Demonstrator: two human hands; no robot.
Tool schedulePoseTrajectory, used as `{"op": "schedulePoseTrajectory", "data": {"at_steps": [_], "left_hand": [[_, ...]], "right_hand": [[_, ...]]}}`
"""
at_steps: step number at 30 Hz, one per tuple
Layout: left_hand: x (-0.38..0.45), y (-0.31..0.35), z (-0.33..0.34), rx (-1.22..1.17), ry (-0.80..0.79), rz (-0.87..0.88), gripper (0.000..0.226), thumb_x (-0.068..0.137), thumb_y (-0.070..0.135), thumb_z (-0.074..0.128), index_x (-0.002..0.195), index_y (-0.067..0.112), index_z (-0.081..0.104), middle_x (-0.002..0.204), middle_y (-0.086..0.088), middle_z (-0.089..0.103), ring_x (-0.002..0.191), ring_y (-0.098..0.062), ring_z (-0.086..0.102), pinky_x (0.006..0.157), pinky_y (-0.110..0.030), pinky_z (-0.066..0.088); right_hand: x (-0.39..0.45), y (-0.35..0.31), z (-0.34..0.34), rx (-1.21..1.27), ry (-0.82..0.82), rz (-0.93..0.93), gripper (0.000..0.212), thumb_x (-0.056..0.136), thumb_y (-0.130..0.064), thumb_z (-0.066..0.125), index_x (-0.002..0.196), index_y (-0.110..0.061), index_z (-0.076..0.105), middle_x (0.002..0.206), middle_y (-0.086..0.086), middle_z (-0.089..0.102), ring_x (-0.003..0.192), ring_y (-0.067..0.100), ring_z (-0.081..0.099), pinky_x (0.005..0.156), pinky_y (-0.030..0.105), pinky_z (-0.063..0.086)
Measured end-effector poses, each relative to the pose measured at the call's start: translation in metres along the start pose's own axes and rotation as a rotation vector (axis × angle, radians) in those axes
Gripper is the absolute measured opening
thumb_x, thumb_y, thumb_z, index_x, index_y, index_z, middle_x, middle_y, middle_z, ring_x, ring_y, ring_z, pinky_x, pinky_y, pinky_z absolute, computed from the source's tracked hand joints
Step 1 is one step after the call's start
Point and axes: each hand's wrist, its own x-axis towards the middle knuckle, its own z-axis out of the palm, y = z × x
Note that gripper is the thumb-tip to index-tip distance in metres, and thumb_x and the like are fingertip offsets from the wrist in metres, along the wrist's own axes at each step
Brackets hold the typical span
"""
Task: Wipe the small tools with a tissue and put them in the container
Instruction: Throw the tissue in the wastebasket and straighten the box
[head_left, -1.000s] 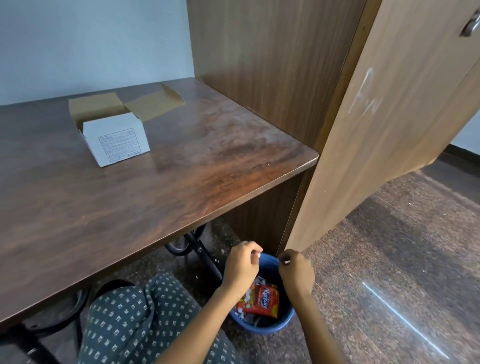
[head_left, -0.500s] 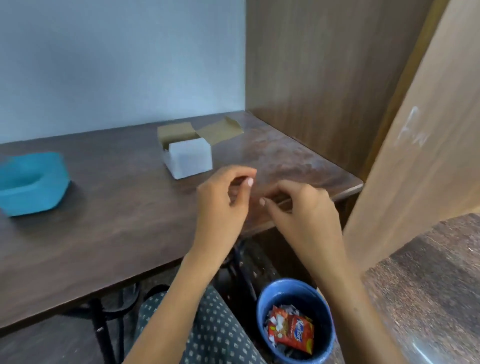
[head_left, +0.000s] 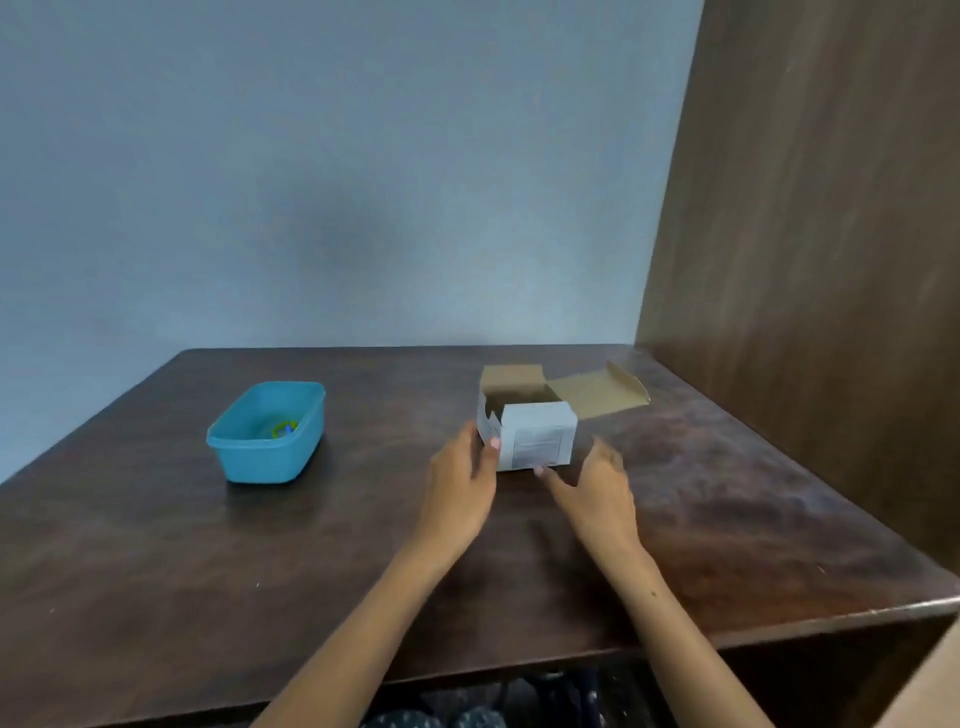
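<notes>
A small white cardboard box (head_left: 537, 439) with its brown flaps open stands on the dark wooden table (head_left: 156, 571), right of centre. My left hand (head_left: 462, 483) touches the box's left front corner with fingers spread. Just right of the box's front, my right hand (head_left: 597, 486) hovers with fingers apart and nothing in it. A blue plastic container (head_left: 267, 434) sits to the left on the table, with a small yellow-green and blue item inside. The inside of the box is hidden. No tissue shows.
A tall brown wooden panel (head_left: 810, 260) rises along the table's right side. A pale blue wall stands behind the table. Patterned fabric on my lap (head_left: 431, 719) shows below the table's front edge.
My view has risen from the floor bin to the tabletop. Both hands moved up from above the bin and forward to the white box; the bin is out of sight now.
</notes>
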Motion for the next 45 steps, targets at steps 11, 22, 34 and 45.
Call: {"op": "schedulePoseTrajectory", "data": {"at_steps": [11,22,34,45], "left_hand": [[0.019,-0.008,0.012,-0.211,-0.193,-0.072,0.042,0.1,0.038,0.031,0.136,0.02,0.042,0.128,0.004,0.056,0.113,-0.005,0.052,0.08,-0.001,0.036],[0.007,-0.02,-0.014,-0.19,-0.107,-0.083,0.037,0.1,0.034,0.036,0.133,0.021,0.042,0.123,0.01,0.053,0.114,-0.004,0.049,0.071,0.008,0.035],[0.001,-0.046,-0.086,0.122,0.184,0.035,0.045,0.099,0.023,0.042,0.143,0.015,0.034,0.154,-0.003,0.03,0.143,-0.014,0.023,0.117,-0.033,0.022],[0.028,-0.108,-0.169,0.154,0.367,-0.375,0.057,0.099,0.025,0.043,0.148,0.007,0.02,0.153,-0.016,0.029,0.14,-0.032,0.027,0.113,-0.046,0.029]], "right_hand": [[0.016,-0.014,0.025,0.192,-0.072,-0.119,0.077,0.072,-0.026,0.078,0.134,-0.008,0.037,0.128,0.011,0.056,0.118,0.028,0.053,0.092,0.041,0.048],[-0.005,-0.028,0.037,0.215,-0.103,-0.196,0.072,0.072,-0.025,0.079,0.131,-0.011,0.04,0.126,0.006,0.057,0.118,0.023,0.054,0.092,0.04,0.048],[-0.051,-0.095,0.069,0.173,-0.13,-0.594,0.058,0.087,-0.021,0.063,0.14,-0.014,0.038,0.145,0.002,0.044,0.132,0.017,0.042,0.104,0.03,0.038],[-0.041,-0.151,0.122,0.237,-0.503,-0.669,0.072,0.093,-0.025,0.056,0.15,-0.018,0.012,0.158,0.011,0.014,0.143,0.024,0.021,0.114,0.038,0.022]]}}
